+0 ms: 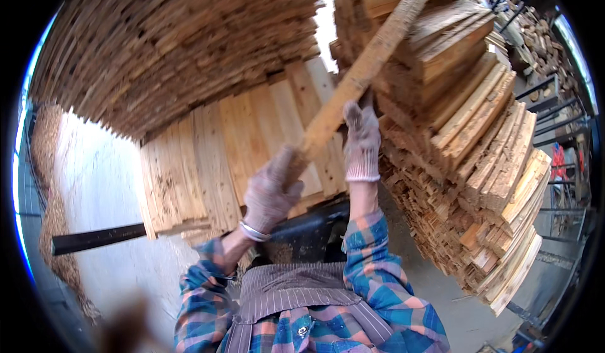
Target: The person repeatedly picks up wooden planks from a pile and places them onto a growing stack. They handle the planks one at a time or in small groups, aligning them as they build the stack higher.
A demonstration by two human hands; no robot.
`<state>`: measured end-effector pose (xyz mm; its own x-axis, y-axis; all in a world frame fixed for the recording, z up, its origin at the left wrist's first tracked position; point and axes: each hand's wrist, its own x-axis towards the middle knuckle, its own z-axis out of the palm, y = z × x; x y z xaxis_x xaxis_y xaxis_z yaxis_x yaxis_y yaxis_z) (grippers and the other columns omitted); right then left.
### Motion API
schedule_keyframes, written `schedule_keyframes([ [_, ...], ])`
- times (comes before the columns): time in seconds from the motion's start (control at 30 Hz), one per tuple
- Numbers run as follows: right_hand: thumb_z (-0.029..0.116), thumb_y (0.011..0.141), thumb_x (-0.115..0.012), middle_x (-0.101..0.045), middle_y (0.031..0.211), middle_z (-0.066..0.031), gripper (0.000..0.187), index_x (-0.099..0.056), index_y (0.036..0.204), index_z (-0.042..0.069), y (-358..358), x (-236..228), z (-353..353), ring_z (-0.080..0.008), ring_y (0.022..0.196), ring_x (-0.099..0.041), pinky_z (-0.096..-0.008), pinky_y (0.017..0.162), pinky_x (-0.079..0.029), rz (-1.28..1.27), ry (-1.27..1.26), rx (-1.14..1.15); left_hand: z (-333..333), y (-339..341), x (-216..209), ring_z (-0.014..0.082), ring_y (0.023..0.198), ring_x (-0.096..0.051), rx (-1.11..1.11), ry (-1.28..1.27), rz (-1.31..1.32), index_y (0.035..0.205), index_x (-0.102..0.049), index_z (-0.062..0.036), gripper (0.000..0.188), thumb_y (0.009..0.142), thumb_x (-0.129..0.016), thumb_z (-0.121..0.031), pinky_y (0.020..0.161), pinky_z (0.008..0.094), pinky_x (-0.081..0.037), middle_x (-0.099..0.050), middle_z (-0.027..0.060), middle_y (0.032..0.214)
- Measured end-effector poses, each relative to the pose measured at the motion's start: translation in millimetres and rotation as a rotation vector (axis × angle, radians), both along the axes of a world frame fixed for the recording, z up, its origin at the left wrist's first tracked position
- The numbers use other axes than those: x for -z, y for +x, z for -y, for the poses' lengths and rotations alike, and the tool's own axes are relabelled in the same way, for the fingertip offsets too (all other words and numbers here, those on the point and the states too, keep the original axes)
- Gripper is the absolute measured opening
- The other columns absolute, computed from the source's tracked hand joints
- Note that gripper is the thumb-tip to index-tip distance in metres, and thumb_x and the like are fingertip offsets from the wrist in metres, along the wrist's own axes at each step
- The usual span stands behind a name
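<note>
A long narrow wooden board (356, 79) with a rough, bark-brown edge slants up and away to the right in front of me. My left hand (271, 189), in a pale knitted glove, is closed around its near end. Gloved as well, my right hand (363, 140) grips the board's right side further along; some of its fingertips are hidden. Beneath the board lies a layer of flat, pale planks (233, 139) set side by side. Close by on the right rises a stack of rough-edged boards (466, 145).
A tall stack of thin boards (183, 44) fills the far left. A black bar (101, 238) juts out left of the planks over the pale floor (94, 176). Wood chips (50, 227) lie along the left edge. Metal frames (558, 117) and heaped wood stand at far right.
</note>
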<state>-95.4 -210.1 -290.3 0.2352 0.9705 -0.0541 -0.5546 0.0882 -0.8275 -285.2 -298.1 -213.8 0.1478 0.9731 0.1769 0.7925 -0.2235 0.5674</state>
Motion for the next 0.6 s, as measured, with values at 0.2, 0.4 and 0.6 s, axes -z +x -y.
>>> schedule_keyframes([
  [0.2,0.041,0.089,-0.062,-0.068,0.096,-0.0130,0.048,-0.058,0.110,-0.003,-75,51,41,-0.0204,0.090,-0.064,-0.0320,0.082,-0.052,0.429,-0.092,-0.124,66,-76,102,0.0299,0.119,-0.053,-0.042,-0.792,0.916,0.146,-0.029,-0.0044,0.091,0.072,-0.078,-0.024,0.094,0.0360,-0.047,-0.055,0.0176,0.129],
  [0.4,0.015,0.063,-0.083,-0.051,0.131,-0.0160,0.104,-0.022,0.146,-0.005,-186,61,153,-0.0210,0.118,-0.050,-0.0304,0.096,-0.044,0.517,-0.260,-0.530,19,-124,100,0.0166,0.115,-0.052,-0.089,-0.701,1.388,0.141,-0.032,0.0009,0.070,0.086,-0.067,-0.025,0.097,0.0294,-0.043,-0.053,0.0144,0.127],
  [0.6,0.028,0.077,-0.071,-0.068,0.086,-0.0104,0.056,-0.049,0.123,0.004,-152,127,215,-0.0179,0.077,-0.068,-0.0291,0.074,-0.057,0.244,-0.400,-0.248,78,-186,117,0.0180,0.094,-0.059,-0.500,-0.457,1.122,0.127,-0.045,0.0001,0.053,0.081,-0.067,-0.012,0.085,0.0284,-0.048,-0.060,0.0100,0.105],
])
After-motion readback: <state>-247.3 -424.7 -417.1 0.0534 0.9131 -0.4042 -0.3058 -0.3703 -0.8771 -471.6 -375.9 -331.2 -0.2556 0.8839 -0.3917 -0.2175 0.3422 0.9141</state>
